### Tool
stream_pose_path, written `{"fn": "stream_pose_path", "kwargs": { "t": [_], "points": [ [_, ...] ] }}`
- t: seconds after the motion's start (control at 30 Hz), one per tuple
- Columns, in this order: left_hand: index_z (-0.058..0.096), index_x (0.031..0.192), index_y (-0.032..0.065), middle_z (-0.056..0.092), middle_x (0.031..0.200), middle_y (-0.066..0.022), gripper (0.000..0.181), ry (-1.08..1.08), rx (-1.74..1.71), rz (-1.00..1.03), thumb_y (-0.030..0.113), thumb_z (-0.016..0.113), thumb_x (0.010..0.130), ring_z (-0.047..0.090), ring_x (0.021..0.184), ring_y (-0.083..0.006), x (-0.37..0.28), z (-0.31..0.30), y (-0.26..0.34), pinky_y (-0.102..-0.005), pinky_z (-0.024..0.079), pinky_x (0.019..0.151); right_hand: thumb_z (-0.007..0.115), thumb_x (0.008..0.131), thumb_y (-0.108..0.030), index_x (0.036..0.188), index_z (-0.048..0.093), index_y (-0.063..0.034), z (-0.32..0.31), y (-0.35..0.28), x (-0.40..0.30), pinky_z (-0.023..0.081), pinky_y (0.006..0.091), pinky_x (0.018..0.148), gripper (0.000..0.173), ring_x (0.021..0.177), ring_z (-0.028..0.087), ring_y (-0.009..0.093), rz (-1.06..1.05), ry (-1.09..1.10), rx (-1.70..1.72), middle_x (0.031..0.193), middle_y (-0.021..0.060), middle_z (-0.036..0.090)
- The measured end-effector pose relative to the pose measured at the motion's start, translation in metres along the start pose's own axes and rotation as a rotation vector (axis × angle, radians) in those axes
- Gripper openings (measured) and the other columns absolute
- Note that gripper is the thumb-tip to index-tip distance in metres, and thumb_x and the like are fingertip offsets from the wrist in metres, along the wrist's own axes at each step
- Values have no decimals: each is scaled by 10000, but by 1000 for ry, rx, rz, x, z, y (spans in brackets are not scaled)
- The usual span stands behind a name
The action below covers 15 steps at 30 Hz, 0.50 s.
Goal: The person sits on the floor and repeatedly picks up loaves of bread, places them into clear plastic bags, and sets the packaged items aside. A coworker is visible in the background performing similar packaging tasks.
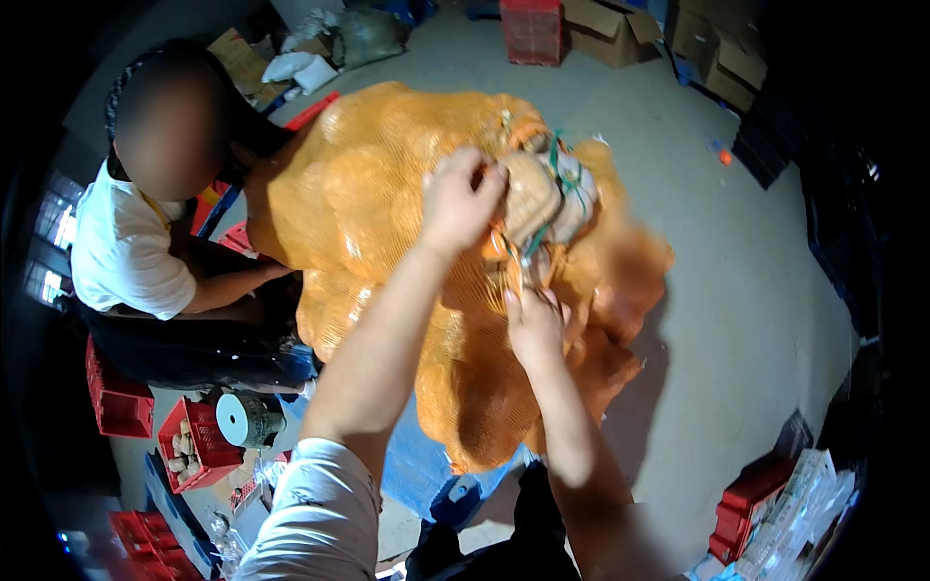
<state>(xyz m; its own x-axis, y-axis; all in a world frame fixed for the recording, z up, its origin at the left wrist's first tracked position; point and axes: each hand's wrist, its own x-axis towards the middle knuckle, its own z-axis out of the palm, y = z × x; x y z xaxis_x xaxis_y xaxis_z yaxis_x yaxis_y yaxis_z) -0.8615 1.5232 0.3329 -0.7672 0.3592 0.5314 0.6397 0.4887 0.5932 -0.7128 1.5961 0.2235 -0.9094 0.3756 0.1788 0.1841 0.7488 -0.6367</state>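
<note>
Full orange mesh sacks (370, 189) are piled high in front of me, with pale rounded bundles showing through the netting. My left hand (463, 196) is curled at the upper sack, its fingertips pinching the netting beside a pale bundle (532, 194) that shows outside the mesh. Green string (556, 171) is tied around the neighbouring bundle. Lower down, my right hand (536, 319) grips a small metal tool (524, 265), probably scissors, against gathered orange netting and green string. My fingers partly hide the tool.
A person in a white shirt (131, 243) sits close by at the left of the pile. Beneath it is a blue pallet (436, 465). Red crates (207, 443) and a white roll (243, 420) stand lower left. Cardboard boxes (610, 33) are at the back; a red container (748, 501) lies lower right.
</note>
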Motion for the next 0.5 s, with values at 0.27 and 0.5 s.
{"fn": "stream_pose_path", "kwargs": {
  "t": [0.27, 0.5],
  "points": [
    [553, 788, 21, 534, 808, -127, 67, 120, -97, -32, 39, 598, 742, 489, 780, -309, -78, -34, 19, -372, 410, 686, 599, 793, -110, 1096, 552, -6, 0, 39, -11, 348, 371, 946, 324, 1147, 460, 278, -228, -163, 312, 1117, 164, 561],
    [600, 791, 43, 560, 828, -95, 112, 232, -290, -193, -25, 595, 702, 515, 812, -265, -109, -30, 38, -337, 416, 733, 522, 845, -160, 856, 602, -23, -90, 147, 169, 449, 316, 818, 160, 881, 547, 157, 127, -182, 904, 881, 69, 581]
  ]
}}
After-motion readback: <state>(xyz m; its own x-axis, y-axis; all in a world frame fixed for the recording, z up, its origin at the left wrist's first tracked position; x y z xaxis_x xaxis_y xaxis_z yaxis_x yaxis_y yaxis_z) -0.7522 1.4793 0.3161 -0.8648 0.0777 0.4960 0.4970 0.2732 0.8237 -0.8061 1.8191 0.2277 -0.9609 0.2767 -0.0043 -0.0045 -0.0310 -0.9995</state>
